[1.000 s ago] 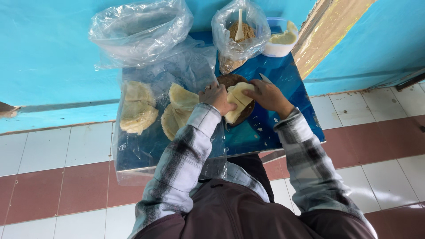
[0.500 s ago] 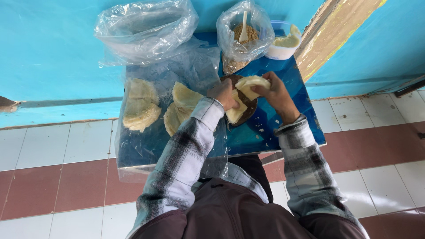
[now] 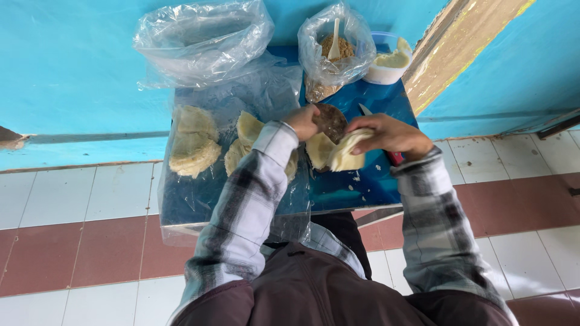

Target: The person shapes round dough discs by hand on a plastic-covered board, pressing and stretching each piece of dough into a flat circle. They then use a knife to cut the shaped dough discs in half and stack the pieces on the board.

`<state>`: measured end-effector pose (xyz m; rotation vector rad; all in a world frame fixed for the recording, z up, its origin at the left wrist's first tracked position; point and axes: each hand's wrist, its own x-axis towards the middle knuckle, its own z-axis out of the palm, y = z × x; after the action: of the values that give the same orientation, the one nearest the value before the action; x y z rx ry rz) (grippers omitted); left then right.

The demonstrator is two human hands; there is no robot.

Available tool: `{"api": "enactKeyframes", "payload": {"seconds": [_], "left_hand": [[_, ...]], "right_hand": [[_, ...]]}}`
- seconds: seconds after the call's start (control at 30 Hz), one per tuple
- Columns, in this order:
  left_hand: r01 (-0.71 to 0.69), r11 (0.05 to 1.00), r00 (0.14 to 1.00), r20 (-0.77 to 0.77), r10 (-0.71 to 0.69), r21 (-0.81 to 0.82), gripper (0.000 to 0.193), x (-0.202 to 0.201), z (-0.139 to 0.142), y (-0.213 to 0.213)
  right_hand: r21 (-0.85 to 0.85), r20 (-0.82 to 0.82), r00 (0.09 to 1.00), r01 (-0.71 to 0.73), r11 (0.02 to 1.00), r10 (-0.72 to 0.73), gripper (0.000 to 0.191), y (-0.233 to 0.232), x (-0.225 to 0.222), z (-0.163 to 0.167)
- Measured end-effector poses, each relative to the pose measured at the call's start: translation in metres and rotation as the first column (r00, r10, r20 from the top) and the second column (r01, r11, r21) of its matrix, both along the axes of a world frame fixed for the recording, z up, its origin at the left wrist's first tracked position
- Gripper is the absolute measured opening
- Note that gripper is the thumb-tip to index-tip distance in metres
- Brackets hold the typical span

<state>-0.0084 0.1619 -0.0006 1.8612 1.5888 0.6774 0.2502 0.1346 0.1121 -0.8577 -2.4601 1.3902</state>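
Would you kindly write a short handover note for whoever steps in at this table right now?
Left hand: rests on the round dark board.
Right hand: holds a pale folded dough round over the blue table.
Done: folded rounds lie stacked on the clear plastic sheet at left.
Nearby: bagged brown filling with a spoon, a white tub of pale paste, a knife.
Left: the held round is not yet on the stacks.
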Motion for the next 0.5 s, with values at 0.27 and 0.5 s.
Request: {"api": "enactKeyframes", "payload": {"seconds": [0.27,0.5], "left_hand": [[-0.216,0.972,0.871,0.431,0.235,-0.093,0.026,-0.038,0.003,-0.043],[-0.262,0.924,0.941,0.284,0.181,0.278,0.022,-0.034,0.014,-0.098]], "right_hand": [[0.153,0.215,0.956,-0.236,0.96,0.201,0.051,0.032,-0.084,-0.019],[0.365,0.237,0.963,-0.211,0.907,0.129,0.063,0.043,-0.084,-0.037]]}}
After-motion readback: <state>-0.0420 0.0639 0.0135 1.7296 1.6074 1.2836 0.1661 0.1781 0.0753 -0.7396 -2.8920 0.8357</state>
